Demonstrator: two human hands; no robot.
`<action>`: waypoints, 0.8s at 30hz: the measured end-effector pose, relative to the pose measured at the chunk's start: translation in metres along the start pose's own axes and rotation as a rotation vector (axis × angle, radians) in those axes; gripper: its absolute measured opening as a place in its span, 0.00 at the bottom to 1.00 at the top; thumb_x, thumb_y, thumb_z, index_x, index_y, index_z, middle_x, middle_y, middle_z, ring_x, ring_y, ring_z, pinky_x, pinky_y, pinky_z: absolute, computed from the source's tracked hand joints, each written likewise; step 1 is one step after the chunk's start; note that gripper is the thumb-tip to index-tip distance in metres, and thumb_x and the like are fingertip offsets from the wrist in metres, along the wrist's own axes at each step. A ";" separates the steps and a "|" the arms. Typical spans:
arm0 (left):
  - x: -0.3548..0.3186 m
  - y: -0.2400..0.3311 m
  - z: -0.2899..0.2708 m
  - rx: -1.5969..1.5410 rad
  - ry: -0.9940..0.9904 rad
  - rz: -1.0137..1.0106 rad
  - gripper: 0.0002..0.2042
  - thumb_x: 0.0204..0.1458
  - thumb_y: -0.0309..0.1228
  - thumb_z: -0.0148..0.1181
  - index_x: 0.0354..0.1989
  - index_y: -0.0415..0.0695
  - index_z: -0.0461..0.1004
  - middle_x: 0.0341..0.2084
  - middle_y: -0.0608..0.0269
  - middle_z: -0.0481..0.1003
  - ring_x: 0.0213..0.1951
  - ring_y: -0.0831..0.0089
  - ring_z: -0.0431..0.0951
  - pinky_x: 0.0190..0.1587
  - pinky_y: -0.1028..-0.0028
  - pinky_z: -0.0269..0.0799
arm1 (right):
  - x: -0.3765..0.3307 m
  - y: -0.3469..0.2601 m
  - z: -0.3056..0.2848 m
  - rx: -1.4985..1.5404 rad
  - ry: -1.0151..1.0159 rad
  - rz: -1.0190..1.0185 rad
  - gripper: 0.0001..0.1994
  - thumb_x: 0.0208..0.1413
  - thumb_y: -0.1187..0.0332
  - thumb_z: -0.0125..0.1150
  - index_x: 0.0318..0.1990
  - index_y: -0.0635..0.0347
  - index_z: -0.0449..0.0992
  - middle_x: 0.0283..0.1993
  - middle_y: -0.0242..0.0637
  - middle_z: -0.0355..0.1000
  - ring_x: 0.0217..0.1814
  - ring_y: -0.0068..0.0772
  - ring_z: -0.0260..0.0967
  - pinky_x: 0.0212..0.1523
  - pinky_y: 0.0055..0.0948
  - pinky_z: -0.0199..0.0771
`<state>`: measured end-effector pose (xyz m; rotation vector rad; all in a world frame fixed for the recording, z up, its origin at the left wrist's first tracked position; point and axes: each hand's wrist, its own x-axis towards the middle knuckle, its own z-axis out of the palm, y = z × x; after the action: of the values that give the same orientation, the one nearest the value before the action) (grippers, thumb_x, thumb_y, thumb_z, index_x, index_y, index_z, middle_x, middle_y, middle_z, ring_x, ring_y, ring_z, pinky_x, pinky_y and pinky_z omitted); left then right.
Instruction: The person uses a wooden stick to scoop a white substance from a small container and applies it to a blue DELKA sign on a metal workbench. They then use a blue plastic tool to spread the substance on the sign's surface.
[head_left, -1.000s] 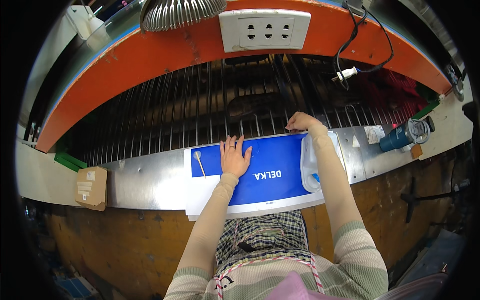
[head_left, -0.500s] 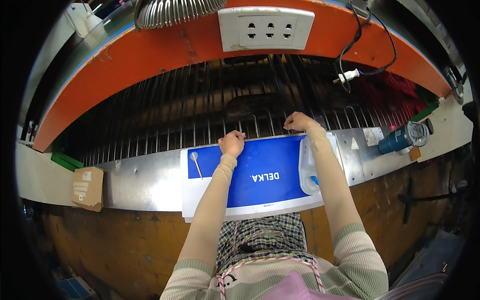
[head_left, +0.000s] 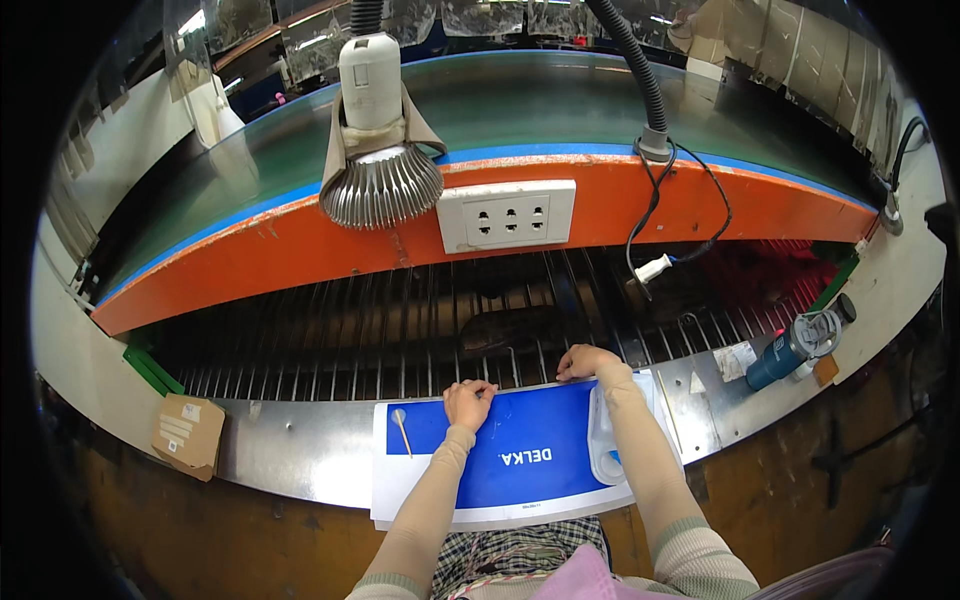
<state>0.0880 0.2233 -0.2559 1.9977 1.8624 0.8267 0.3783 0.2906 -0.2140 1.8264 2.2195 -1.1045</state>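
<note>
My left hand [head_left: 468, 403] rests at the far edge of a blue and white printed sheet [head_left: 530, 430], its fingers loosely curled in with nothing visible in them. My right hand [head_left: 588, 362] lies just beyond that edge farther right, fingers bent together, no object showing. On the sheet's left part is a small stick [head_left: 405, 437] with a pale, round end. A whitish plastic tray [head_left: 600, 455] stands on the right part, partly covered by my right forearm; a bit of blue shows inside it.
Beyond the metal ledge [head_left: 290, 450] runs a rack of dark metal bars [head_left: 420, 350]. A cardboard box [head_left: 187, 435] sits left, a blue tumbler [head_left: 775, 362] right. Past the orange beam [head_left: 270, 245], with socket panel [head_left: 508, 216], lamp [head_left: 383, 185] and hanging plug [head_left: 653, 268], lies a green belt [head_left: 520, 105].
The view has tilted up, so the ledge and hands sit lower and the lamp and green belt show. Both hands stay at nearly the same spots by the sheet's far edge.
</note>
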 end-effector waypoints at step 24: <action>0.000 0.011 0.002 0.022 0.054 0.037 0.13 0.53 0.47 0.64 0.27 0.53 0.86 0.30 0.66 0.81 0.41 0.63 0.77 0.54 0.63 0.62 | -0.026 -0.021 -0.019 0.057 0.058 0.075 0.22 0.51 0.56 0.72 0.52 0.54 0.82 0.51 0.44 0.79 0.55 0.44 0.76 0.57 0.37 0.74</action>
<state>0.0981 0.2223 -0.2506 2.0478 1.8771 0.8826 0.3751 0.2783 -0.1775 1.9709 2.1517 -1.1264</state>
